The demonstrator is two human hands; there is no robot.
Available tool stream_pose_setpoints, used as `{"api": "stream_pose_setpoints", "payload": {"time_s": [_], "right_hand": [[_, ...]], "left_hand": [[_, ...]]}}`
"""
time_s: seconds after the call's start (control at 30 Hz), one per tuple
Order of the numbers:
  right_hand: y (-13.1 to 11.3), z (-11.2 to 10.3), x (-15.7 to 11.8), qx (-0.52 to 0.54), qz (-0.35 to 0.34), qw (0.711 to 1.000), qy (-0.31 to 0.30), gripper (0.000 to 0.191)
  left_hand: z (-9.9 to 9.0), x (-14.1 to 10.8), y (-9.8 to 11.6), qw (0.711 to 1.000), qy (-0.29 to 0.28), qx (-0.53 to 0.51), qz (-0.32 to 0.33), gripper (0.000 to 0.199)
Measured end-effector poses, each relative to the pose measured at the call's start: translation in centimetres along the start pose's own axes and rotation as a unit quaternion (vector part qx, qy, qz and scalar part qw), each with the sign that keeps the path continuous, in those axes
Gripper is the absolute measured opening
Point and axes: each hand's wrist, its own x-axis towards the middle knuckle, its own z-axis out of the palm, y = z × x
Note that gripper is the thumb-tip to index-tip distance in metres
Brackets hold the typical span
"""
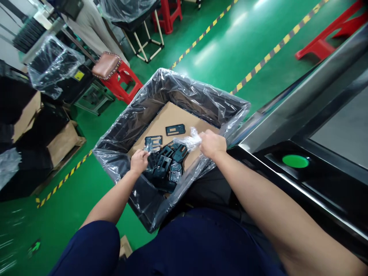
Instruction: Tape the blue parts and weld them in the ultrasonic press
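Inside a dark bin (pixel 115 138) lined with clear plastic, several dark plastic frame-like parts (pixel 163 163) lie in a loose heap on brown cardboard (pixel 169 111). One flat part (pixel 175 129) rests apart from the heap, farther back. My right hand (pixel 212 143) is closed around a crumpled clear plastic bag (pixel 189 141), held over the heap's right side. At the heap's left edge, my left hand (pixel 140 161) has its fingers pinched together on what looks like thin clear plastic film (pixel 148 148). Part of the heap is hidden by the film and my left fingers.
Close on the right is a black and metal machine with a green round button (pixel 295 161). Beyond the bin stands a red stool (pixel 122 80) with a brown cushion, near a person's legs (pixel 89 28). Yellow-black tape (pixel 267 57) marks the green floor. Dark boxes stand at the left.
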Motion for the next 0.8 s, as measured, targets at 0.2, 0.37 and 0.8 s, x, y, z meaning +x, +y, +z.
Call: {"api": "stream_pose_setpoints", "payload": {"time_s": [0.2,0.37,0.8], "right_hand": [[0.0,0.1,-0.1,-0.007,0.004,1.0,0.003,0.023],[-0.2,-0.2,-0.2,-0.007,0.012,1.0,-0.005,0.023],[-0.1,-0.2,-0.3,-0.004,0.0,1.0,0.004,0.023]], "left_hand": [[-1.8,-2.3,1.5,0.995,0.078,-0.014,0.053,0.006],[-3.2,-2.6,3.1,0.994,0.082,-0.022,0.069,0.006],[-5.9,-4.3,5.3,0.955,0.189,0.132,0.186,0.013]]}}
